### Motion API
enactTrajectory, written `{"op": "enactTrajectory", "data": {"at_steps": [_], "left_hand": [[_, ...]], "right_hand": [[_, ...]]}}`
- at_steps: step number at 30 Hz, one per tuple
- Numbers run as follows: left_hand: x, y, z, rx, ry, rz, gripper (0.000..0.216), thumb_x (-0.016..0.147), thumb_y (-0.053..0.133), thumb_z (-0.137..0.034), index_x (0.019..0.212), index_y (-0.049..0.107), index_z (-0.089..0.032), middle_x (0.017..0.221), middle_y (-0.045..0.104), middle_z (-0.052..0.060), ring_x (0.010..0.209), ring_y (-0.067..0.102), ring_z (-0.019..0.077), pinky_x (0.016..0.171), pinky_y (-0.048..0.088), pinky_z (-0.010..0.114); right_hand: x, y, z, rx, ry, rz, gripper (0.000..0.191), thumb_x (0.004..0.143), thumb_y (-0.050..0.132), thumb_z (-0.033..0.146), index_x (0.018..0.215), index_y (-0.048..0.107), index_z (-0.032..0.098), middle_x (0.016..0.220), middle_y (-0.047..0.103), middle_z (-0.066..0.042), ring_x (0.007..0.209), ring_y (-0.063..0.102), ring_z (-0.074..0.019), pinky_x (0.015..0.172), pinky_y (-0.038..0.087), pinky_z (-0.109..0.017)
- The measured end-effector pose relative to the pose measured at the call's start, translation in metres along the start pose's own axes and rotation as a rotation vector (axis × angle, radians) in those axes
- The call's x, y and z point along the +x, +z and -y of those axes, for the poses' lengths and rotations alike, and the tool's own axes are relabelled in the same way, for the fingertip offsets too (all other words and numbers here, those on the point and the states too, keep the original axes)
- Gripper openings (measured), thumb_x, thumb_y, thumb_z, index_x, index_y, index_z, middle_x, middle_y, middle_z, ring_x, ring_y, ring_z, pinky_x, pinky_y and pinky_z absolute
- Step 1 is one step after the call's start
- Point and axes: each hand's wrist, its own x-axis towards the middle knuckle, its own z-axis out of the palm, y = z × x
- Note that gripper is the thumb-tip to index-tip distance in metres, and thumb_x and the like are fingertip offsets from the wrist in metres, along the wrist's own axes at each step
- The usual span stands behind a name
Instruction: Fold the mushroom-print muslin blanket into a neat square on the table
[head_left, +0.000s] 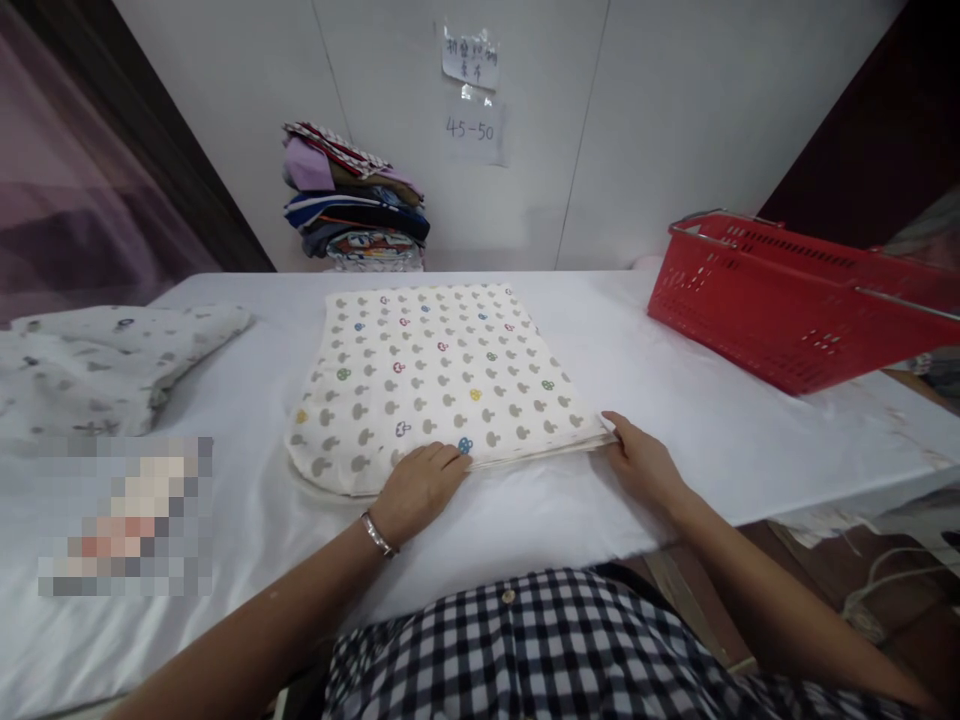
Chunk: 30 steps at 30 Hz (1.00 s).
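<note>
In the head view, we see a mushroom-print cloth [442, 385] lying flat in folded layers on the white-covered table [585, 320], right in front of us. Our left hand [424, 488] rests on its near edge, fingers close together and slightly bent; we cannot tell whether they grip the layers or only press them. Our right hand [646, 462] is nearly closed, pinching the near right corner between thumb and fingers.

We judge the cloth light, soft and limp, not at all fragile, with layers that could slide over one another. The corners and the layered near edge look the best places to take hold, catching every layer together.

To the right stands a red basket [757, 310] with slotted walls and metal handles; from this angle we cannot make out what, if anything, is inside.
</note>
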Motion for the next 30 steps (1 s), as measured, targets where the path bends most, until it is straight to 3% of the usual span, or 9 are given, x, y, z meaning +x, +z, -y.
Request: {"op": "enactTrajectory", "data": {"at_steps": [5,10,18,21,24,30], "left_hand": [[0.0,0.003,0.0,0.029,0.047,-0.008,0.022,0.089,0.037,-0.02,0.097,0.058,-0.018,0.082,0.058,0.005,0.075,0.051,0.0165,0.066,0.043,0.031],[-0.001,0.003,0.001,0.015,0.031,-0.035,0.023,0.09,0.036,-0.02,0.094,0.058,-0.017,0.082,0.058,0.006,0.076,0.052,0.0164,0.066,0.044,0.031],[-0.002,0.005,0.0,-0.001,0.032,-0.038,0.019,0.088,0.039,-0.019,0.093,0.058,-0.017,0.082,0.059,0.006,0.076,0.052,0.0174,0.066,0.044,0.031],[-0.001,0.004,-0.001,-0.011,0.024,-0.037,0.018,0.087,0.041,-0.018,0.094,0.058,-0.017,0.083,0.059,0.006,0.079,0.053,0.0182,0.068,0.044,0.032],[-0.001,0.004,-0.001,-0.012,0.019,-0.046,0.018,0.086,0.041,-0.017,0.095,0.057,-0.017,0.084,0.059,0.007,0.079,0.053,0.0183,0.068,0.044,0.032],[0.001,0.001,0.0,0.034,0.018,-0.052,0.02,0.086,0.04,-0.012,0.093,0.058,-0.017,0.088,0.06,0.007,0.081,0.054,0.0185,0.069,0.044,0.031]], "right_hand": [[-0.005,-0.006,-0.004,0.03,0.072,0.07,0.05,0.078,0.039,0.016,0.128,0.037,0.021,0.087,0.064,-0.003,0.069,0.059,-0.0166,0.059,0.039,-0.025],[-0.003,-0.007,-0.001,0.115,0.023,0.095,0.051,0.078,0.039,0.018,0.129,0.036,0.023,0.081,0.063,-0.001,0.067,0.058,-0.0155,0.058,0.039,-0.024],[-0.004,-0.014,-0.005,0.216,-0.035,0.142,0.049,0.074,0.047,0.022,0.123,0.044,0.026,0.09,0.061,-0.001,0.063,0.054,-0.0131,0.058,0.043,-0.025],[0.0,-0.017,-0.006,0.288,-0.033,0.096,0.035,0.074,0.047,0.021,0.108,0.055,0.023,0.089,0.059,-0.002,0.063,0.052,-0.0123,0.059,0.042,-0.025],[0.009,-0.016,-0.002,0.339,0.088,0.021,0.019,0.079,0.047,0.032,0.084,0.061,0.021,0.077,0.059,-0.002,0.063,0.052,-0.0129,0.057,0.04,-0.025],[0.027,-0.008,0.004,0.368,0.22,0.153,0.027,0.075,0.051,0.043,0.064,0.057,0.02,0.058,0.055,0.002,0.055,0.047,-0.0122,0.051,0.034,-0.024]]}}
